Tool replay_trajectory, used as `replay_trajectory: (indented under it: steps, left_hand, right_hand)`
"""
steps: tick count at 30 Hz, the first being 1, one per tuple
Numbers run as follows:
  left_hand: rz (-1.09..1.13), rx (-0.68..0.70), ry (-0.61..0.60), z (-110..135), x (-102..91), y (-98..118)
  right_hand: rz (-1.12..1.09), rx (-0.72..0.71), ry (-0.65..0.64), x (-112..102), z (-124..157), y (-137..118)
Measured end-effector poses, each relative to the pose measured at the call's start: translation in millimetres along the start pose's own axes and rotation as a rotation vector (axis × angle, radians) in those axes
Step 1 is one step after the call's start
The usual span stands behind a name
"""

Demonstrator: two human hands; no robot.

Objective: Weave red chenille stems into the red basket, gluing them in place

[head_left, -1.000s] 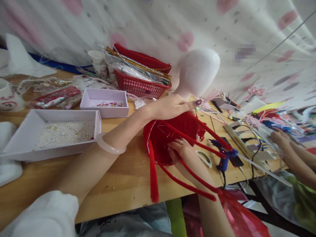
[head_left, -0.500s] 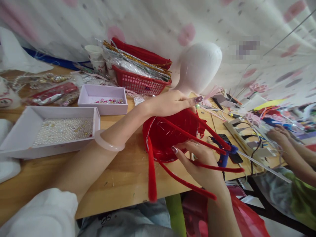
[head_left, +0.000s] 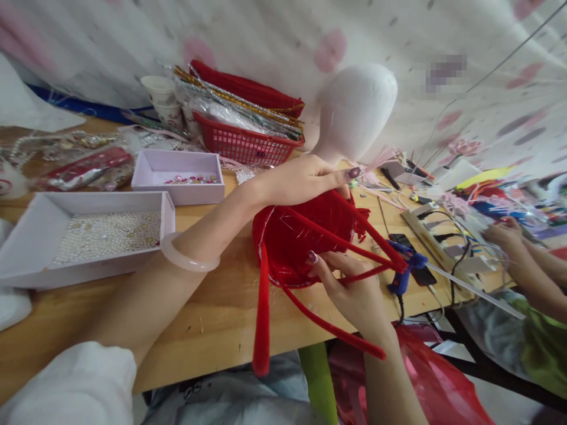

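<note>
red strand (head_left: 367,273) higher (across right hand (head_left: 358,295))

Surface (head_left: 212,330): wooden, light brown. At its far edge: one red plastic basket (head_left: 248,144), holding silver and gold stems (head_left: 248,100) in clear wrapping; paper cups (head_left: 163,100), stacked, just left; one white mannequin head (head_left: 358,109), to the right. Towards the left edge: one large white box (head_left: 101,267), pearl-like beads (head_left: 110,233) inside; behind, one smaller box (head_left: 190,195), pink gems (head_left: 195,179) inside. Towards the right edge: one power strip (head_left: 420,239), plugs fitted.
</note>
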State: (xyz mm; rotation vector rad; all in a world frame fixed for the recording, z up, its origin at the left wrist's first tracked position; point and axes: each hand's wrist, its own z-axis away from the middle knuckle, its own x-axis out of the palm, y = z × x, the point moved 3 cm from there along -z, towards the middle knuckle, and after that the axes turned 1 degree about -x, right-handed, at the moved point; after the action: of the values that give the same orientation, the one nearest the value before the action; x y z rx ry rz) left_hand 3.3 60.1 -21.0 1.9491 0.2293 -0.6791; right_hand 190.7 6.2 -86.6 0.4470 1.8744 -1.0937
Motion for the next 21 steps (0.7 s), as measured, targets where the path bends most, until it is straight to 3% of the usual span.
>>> replay_trajectory:
  steps: [10,15,21]
  left_hand:
    - [-0.02,-0.022,-0.002,-1,0.5,3]
    - [-0.029,-0.019,0.006,-1,0.9,3]
    - [-0.02,-0.016,-0.006,0,1.7,4]
  right_hand:
    - [-0.037,0.021,0.056,-13,13,-6]
    - [-0.071,0.034,0.009,-12,19,-7]
    - [-0.006,-0.044,0.012,-10,18,-9]
